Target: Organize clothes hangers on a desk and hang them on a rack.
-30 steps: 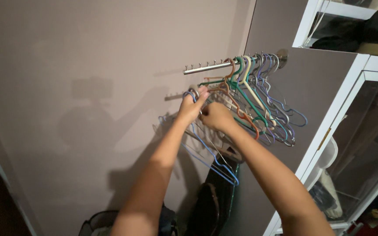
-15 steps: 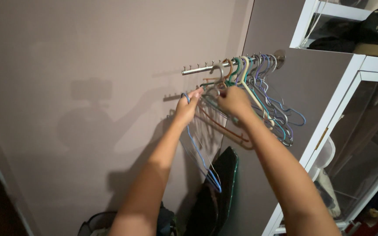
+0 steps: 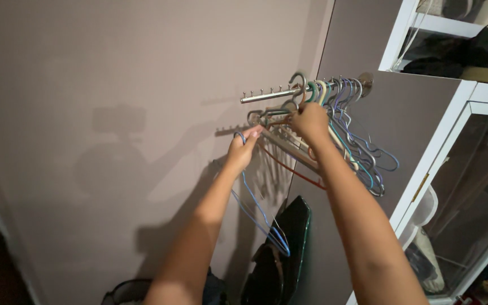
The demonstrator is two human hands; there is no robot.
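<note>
A metal rail with small pegs [image 3: 266, 94] juts out from a grey panel and carries several coloured hangers [image 3: 354, 141]. My right hand [image 3: 310, 121] is raised just below the rail and grips a bunch of grey and brown hangers [image 3: 280, 148], one hook up at the rail. My left hand [image 3: 243, 147] is lower and to the left, closed on the hook of thin blue wire hangers [image 3: 261, 217] that dangle beneath it. Both arms reach up from the bottom of the view.
A beige wall [image 3: 114, 141] fills the left side. White shelving with a glass door [image 3: 470, 186] stands at the right, with dark items on top. A dark green bag [image 3: 289, 243] and a dark basket [image 3: 125, 291] sit below.
My right hand has gone from beside my left hand up to the rail with its bunch of hangers. My left hand sank slightly, and the blue hangers now hang straight down.
</note>
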